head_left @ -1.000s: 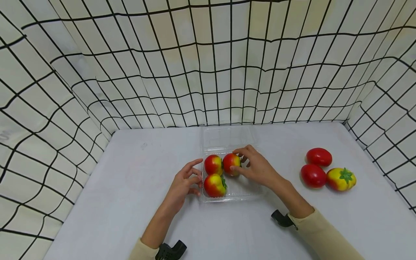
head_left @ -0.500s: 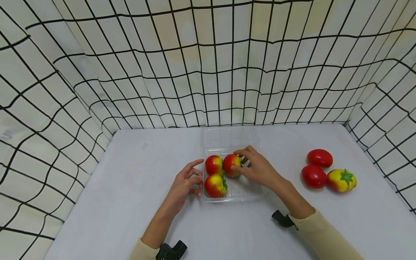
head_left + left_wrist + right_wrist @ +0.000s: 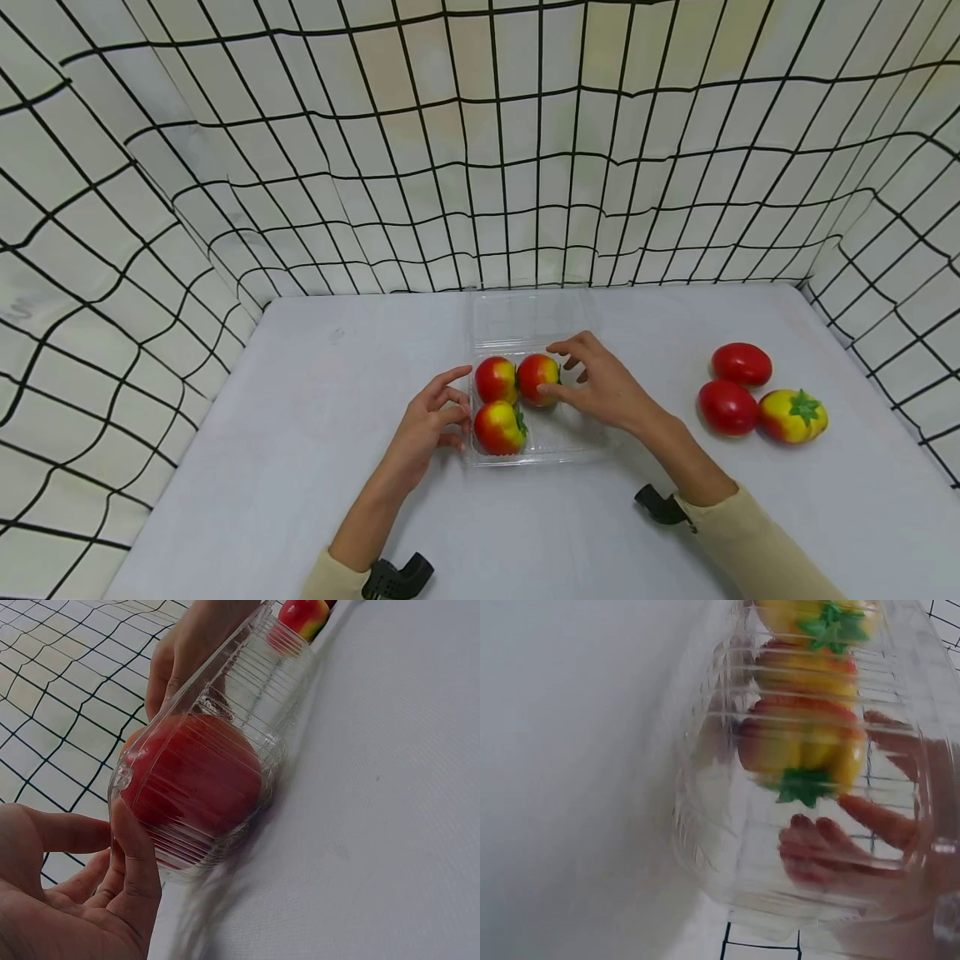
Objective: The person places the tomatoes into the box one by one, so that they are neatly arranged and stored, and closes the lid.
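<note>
A clear plastic clamshell box [image 3: 558, 433] stands at mid-table with its lid [image 3: 532, 317] laid back. Several red-and-yellow tomato-like fruits with green star-shaped tops are about; three lie in the box: back left [image 3: 495, 379], back right [image 3: 534, 375] and front left [image 3: 498, 429]. My left hand [image 3: 427, 425] is at the box's left side; the left wrist view shows its thumb and fingers [image 3: 135, 855] pinching the rim. My right hand [image 3: 600, 387] reaches in from the right. Its thumb is beside the back-right fruit, the forefinger just past it, the other fingers loosely bent.
On the right, two plain red oval fruits [image 3: 741, 364] [image 3: 728, 408] lie beside another red-and-yellow fruit [image 3: 792, 416]. A black net [image 3: 495, 183] over pale panels rises behind the white table [image 3: 315, 417] and along both sides.
The right hand has drawn slightly to the right, its forefinger easing away from the back-right fruit. The left hand and the fruits stay in place; the view shifts slightly.
</note>
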Available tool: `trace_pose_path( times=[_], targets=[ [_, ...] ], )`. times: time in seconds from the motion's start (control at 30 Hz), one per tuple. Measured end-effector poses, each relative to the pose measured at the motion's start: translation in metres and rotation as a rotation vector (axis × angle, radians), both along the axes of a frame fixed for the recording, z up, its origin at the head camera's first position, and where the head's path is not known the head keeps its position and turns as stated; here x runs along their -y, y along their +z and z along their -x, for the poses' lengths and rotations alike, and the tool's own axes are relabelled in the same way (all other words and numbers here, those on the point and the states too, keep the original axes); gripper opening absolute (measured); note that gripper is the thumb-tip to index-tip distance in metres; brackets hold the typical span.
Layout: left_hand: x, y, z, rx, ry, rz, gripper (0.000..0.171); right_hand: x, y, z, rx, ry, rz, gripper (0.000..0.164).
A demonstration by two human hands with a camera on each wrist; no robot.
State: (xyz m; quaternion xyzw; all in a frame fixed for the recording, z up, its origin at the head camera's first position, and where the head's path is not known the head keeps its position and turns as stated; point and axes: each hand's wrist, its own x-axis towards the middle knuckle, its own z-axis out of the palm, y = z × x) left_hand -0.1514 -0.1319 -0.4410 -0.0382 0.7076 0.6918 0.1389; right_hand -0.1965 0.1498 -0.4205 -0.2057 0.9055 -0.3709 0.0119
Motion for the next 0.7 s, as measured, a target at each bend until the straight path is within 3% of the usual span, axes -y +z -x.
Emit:
trace_pose_path(
  times=[0.4, 0.7],
  targets=[
    [0.0, 0.001, 0.0, -0.002, -0.004, 0.001, 0.054, -0.015, 0.008, -0.001, -0.03, -0.019, 0.087, 0.053],
    [0.0, 0.001, 0.0, 0.004, -0.008, -0.006, 0.054, -0.034, 0.011, -0.003, -0.048, -0.056, 0.087, 0.049]
  ],
)
